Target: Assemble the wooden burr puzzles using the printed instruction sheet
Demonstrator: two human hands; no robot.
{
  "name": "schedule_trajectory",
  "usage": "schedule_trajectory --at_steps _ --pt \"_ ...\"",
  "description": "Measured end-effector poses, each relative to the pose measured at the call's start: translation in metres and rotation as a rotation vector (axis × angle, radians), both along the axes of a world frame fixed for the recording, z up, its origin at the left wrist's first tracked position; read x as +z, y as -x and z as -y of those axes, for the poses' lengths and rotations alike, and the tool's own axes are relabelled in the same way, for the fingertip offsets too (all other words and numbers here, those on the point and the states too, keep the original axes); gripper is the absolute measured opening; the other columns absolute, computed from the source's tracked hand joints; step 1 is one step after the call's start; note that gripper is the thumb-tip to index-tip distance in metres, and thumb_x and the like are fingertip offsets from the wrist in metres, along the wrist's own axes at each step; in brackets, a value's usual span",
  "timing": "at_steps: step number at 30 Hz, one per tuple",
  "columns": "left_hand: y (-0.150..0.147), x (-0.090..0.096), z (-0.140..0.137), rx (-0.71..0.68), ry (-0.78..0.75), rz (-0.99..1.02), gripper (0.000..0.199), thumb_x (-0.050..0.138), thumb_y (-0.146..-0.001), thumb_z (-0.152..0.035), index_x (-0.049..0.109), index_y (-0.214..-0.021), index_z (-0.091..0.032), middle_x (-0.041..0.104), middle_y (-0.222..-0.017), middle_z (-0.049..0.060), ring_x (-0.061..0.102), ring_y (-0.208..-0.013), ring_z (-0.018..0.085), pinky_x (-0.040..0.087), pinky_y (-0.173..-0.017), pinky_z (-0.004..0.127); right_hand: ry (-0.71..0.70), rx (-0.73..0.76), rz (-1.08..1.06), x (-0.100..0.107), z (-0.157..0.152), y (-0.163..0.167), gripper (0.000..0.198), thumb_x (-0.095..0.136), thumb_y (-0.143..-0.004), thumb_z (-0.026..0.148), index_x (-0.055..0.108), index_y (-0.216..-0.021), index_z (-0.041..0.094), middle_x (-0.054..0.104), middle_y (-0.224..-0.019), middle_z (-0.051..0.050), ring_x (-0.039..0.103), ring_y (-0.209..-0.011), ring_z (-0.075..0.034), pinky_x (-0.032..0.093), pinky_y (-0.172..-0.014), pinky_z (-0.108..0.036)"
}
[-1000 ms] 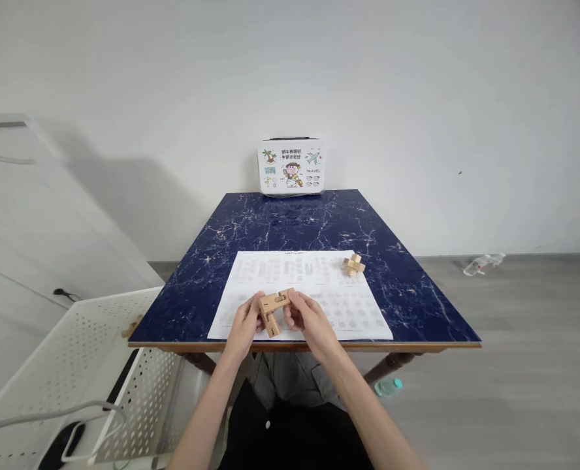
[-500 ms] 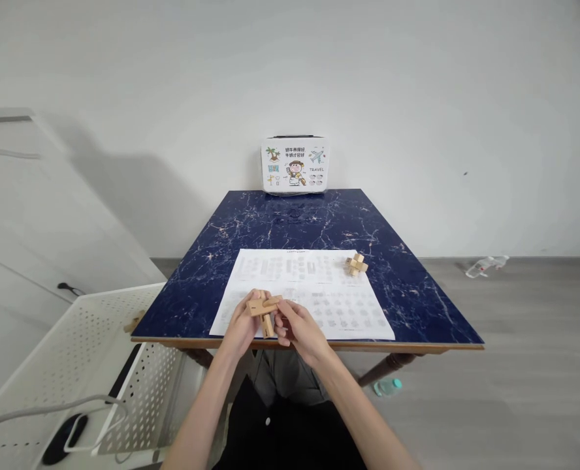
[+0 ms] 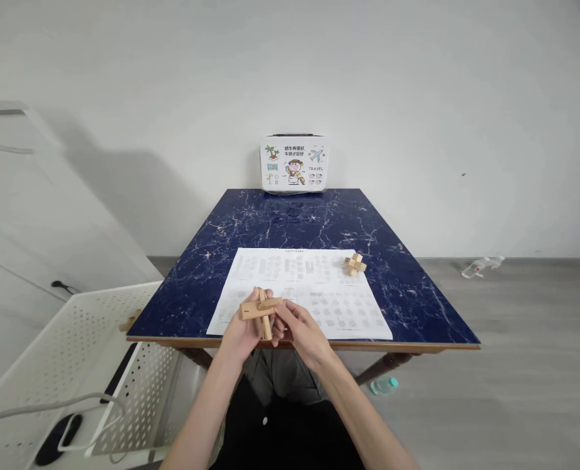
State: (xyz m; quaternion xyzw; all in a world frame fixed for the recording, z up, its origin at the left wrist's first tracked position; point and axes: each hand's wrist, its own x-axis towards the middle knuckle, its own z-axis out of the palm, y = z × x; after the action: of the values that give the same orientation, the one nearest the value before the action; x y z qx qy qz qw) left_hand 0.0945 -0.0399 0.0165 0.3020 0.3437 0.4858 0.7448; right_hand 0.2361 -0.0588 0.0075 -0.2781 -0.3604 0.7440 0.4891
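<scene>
Off the table's left edge stands a white perforated bin [image 3: 69,365], lower than the tabletop; a grey cable [image 3: 49,408] lies across its near rim and a dark object [image 3: 57,438] lies inside by the near wall. What that object is cannot be made out.

The table [image 3: 300,219] carries a dark blue marbled top. A printed sheet [image 3: 319,287] lies flat on its near half, reaching almost to the near edge.

The left hand [image 3: 243,326] is at the near edge, over the sheet's near left corner. Its fingers are closed around a partly assembled wooden puzzle [image 3: 261,309]: light wooden bars crossed at right angles, one bar running left to right, another standing roughly upright through it. The puzzle is held just above the sheet, not resting on it.

The right hand [image 3: 300,329] is immediately beside it, fingers pinched on the right-hand end of the horizontal bar. Both hands therefore grip the same piece and touch or nearly touch each other.

A second wooden puzzle [image 3: 354,264], fully knotted, sits on the sheet's far right corner, well apart from both hands.

At the middle of the far edge, against the wall, stands a white illustrated box [image 3: 293,164] marked TRAVEL.

On the floor: a teal item [image 3: 385,386] under the table's near right corner, and a clear plastic bottle [image 3: 482,264] lying by the wall beyond the right edge.
</scene>
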Motion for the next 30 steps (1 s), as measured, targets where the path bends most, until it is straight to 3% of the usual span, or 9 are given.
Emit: schedule_trajectory --at_steps 3,8,11,16,22,27,30 --pt "-0.001 0.005 0.003 -0.084 -0.04 0.025 0.037 0.071 -0.089 -0.056 0.06 -0.095 -0.021 0.064 -0.073 0.0 0.067 -0.055 0.021 0.054 -0.042 0.031 -0.008 -0.013 0.015 0.002 0.002 0.001 0.05 0.078 -0.082 0.064 0.056 -0.072 0.021 0.046 -0.061 0.006 0.046 -0.053 -0.01 0.047 -0.05 -0.026" --pt "0.0 0.01 0.008 -0.032 -0.046 0.06 0.032 0.076 -0.088 -0.048 0.062 -0.089 -0.02 0.069 -0.097 0.003 0.068 -0.066 0.018 0.061 -0.059 0.034 0.029 0.036 0.062 0.005 0.004 -0.005 0.05 0.078 -0.082 0.064 0.056 -0.074 0.02 0.046 -0.061 0.007 0.043 -0.046 -0.008 0.044 -0.047 -0.025" --pt "-0.002 0.011 0.007 -0.009 -0.059 0.102 0.029 0.078 -0.088 -0.043 0.065 -0.084 -0.018 0.065 -0.093 0.003 0.066 -0.075 0.016 0.061 -0.07 0.031 0.02 0.075 0.015 0.003 0.006 -0.01 0.046 0.078 -0.085 0.06 0.059 -0.077 0.019 0.042 -0.058 0.009 0.04 -0.046 -0.007 0.038 -0.049 -0.024" --pt "-0.008 0.011 0.004 0.018 -0.015 0.152 0.028 0.081 -0.086 -0.04 0.067 -0.08 -0.017 0.064 -0.093 0.005 0.065 -0.08 0.017 0.058 -0.062 0.026 0.021 0.057 -0.062 0.006 0.014 -0.015 0.04 0.078 -0.088 0.054 0.061 -0.077 0.018 0.035 -0.054 0.01 0.03 -0.047 -0.006 0.03 -0.048 -0.023" --pt "-0.012 0.008 -0.006 -0.015 0.026 0.048 0.027 0.08 -0.087 -0.042 0.072 -0.089 -0.016 0.068 -0.09 0.004 0.065 -0.077 0.016 0.056 -0.07 0.028 0.175 -0.011 -0.13 0.014 0.017 -0.022 0.04 0.08 -0.083 0.048 0.056 -0.068 0.019 0.031 -0.052 0.011 0.024 -0.046 -0.006 0.026 -0.045 -0.024" --pt "-0.002 0.002 -0.027 0.184 -0.034 -0.072 0.021 0.081 -0.081 -0.033 0.069 -0.086 -0.016 0.072 -0.094 0.007 0.067 -0.086 0.018 0.052 -0.078 0.027 0.28 -0.078 -0.223 0.012 0.018 -0.044 0.038 0.083 -0.079 0.043 0.054 -0.068 0.019 0.032 -0.056 0.01 0.024 -0.046 -0.006 0.024 -0.044 -0.023" --pt "0.017 -0.004 -0.034 0.328 -0.204 -0.359 0.028 0.075 -0.083 -0.044 0.07 -0.087 -0.017 0.072 -0.096 0.008 0.067 -0.092 0.02 0.05 -0.079 0.028 0.259 -0.206 -0.182 0.008 0.019 -0.068 0.033 0.083 -0.08 0.043 0.061 -0.077 0.018 0.038 -0.061 0.008 0.028 -0.048 -0.005 0.027 -0.044 -0.022"
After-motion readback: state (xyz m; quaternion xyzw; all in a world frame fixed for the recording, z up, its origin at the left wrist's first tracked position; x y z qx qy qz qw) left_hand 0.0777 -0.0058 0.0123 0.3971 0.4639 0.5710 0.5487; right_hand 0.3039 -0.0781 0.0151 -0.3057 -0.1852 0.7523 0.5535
